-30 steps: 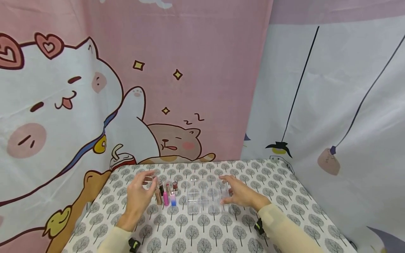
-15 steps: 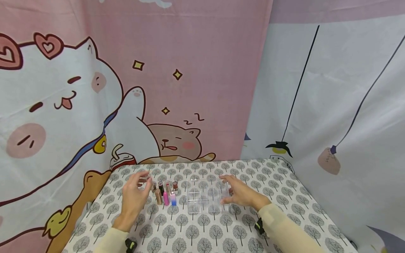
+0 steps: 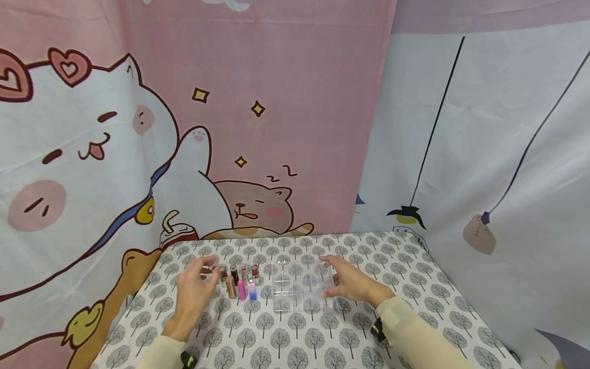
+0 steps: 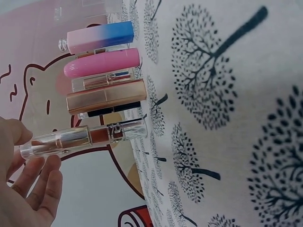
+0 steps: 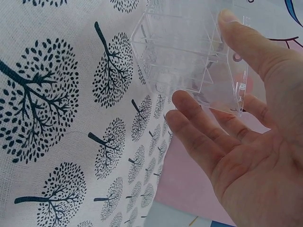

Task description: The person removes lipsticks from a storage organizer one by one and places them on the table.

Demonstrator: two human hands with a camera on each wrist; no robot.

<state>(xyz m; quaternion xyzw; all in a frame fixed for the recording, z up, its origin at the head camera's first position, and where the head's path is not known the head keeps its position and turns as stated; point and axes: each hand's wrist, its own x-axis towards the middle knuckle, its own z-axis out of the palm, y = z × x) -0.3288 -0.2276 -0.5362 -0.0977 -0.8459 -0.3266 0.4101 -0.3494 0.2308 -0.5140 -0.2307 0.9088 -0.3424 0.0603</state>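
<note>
In the left wrist view, my left hand [image 4: 33, 175] pinches the top end of a clear lipstick tube [image 4: 99, 136] with a gold band and a brown section. Its lower end is by the tablecloth; whether it touches is hard to tell. Beside it stand a gold lipstick [image 4: 106, 97], a bright pink one [image 4: 102, 63] and a pink-to-blue one [image 4: 100, 37]. Behind these are more lipsticks, including a black one [image 3: 234, 272] and a dark red-brown one [image 3: 255, 270]. My right hand [image 3: 352, 282] grips the right side of a clear divided organizer [image 3: 299, 294], thumb and fingers spread along its edge.
The table has a white cloth [image 3: 276, 338] printed with grey trees. A pink cartoon curtain [image 3: 299, 102] hangs behind it, and a pale curtain [image 3: 461, 128] hangs along the right. The lipsticks stand close together, left of the organizer.
My left hand has moved left and slightly down, bringing more of the lipstick group into sight. My right hand and the organizer have stayed in place.
</note>
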